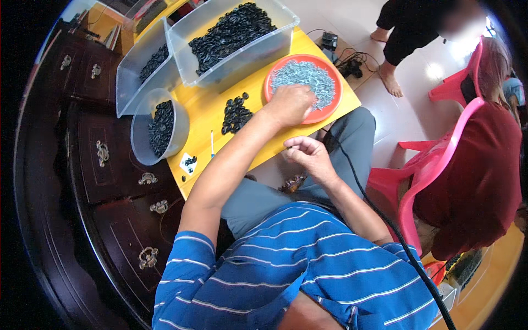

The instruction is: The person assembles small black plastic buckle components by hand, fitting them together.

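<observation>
head view: your left hand (pixel 290 104) is stretched forward over the near rim of the orange plate (pixel 330 113), fingers curled down into the heap of small grey metal parts (pixel 305 77), pinching at them; whether it has already gripped any is hidden under the knuckles. your right hand (pixel 308 155) sits back off the table's near edge, above your lap, fingertips pinched together on something small and dark that is too tiny to make out. the grey parts lie straight ahead of the left hand and touching it, and ahead and a little to the left of the right hand, so the left hand is clearly the nearer one. the heap has no long axis; it spreads round across the plate. on the yellow table (pixel 264 148), just left of the plate, lies a loose pile of black rings (pixel 235 114). farther left stands a round clear tub (pixel 144 157) of the same black pieces, and two clear bins (pixel 258 52) of them sit behind. another person in red sits on a pink chair (pixel 434 165) to your right.
</observation>
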`<state>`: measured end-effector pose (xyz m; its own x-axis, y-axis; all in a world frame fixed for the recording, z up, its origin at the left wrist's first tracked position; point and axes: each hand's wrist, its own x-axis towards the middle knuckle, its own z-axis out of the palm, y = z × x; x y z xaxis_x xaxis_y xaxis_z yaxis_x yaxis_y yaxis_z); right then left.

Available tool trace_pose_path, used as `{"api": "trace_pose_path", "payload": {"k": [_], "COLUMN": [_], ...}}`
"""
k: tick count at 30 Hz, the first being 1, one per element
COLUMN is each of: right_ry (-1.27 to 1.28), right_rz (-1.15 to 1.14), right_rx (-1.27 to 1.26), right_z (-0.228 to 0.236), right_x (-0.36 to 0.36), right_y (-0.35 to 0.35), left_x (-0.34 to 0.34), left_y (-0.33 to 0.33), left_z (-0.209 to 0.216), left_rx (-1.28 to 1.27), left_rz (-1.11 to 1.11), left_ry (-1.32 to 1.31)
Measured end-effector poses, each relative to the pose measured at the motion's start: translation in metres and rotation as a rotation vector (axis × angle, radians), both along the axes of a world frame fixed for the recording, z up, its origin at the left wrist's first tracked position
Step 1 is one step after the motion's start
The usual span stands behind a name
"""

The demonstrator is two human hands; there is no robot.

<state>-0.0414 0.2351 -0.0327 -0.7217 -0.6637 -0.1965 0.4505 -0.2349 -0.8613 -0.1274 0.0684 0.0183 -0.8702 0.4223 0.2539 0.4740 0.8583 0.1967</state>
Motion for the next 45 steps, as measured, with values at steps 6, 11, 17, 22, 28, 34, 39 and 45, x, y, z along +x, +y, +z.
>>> {"api": "trace_pose_path", "payload": {"k": [6,11,17,22,28,34,39,45], "right_ry": [-0.080,-0.087,-0.076,-0.083,-0.092,-0.057,-0.050,0.033], "right_rz": [-0.026,-0.041,-0.137,-0.192,-0.076,0.011,-0.006,-0.012], "right_rx": [-0.091,-0.092,-0.005,-0.056,-0.059,-0.023,-0.008,0.038], "right_z": [0.000,0.006,0.017,0.023,0.021,0.023,0.025,0.023], "right_x": [-0.001,-0.006,-0.017,-0.022,-0.020,-0.012,-0.008,-0.003], "right_y": [-0.008,-0.011,-0.005,-0.008,-0.012,-0.015,-0.018,-0.025], "left_x": [0.017,0.037,0.056,0.080,0.101,0.116,0.126,0.140], "left_y": [-0.012,-0.017,-0.016,-0.015,-0.018,-0.019,-0.023,-0.027], "left_z": [0.018,0.021,0.030,0.037,0.043,0.041,0.038,0.033], "left_rx": [0.346,0.383,0.464,0.663,0.557,0.410,0.459,0.702], "left_rz": [0.173,0.237,0.241,0.237,0.216,0.169,0.142,0.280], "left_ry": [-0.040,-0.057,-0.114,-0.158,-0.106,-0.013,-0.024,-0.135]}}
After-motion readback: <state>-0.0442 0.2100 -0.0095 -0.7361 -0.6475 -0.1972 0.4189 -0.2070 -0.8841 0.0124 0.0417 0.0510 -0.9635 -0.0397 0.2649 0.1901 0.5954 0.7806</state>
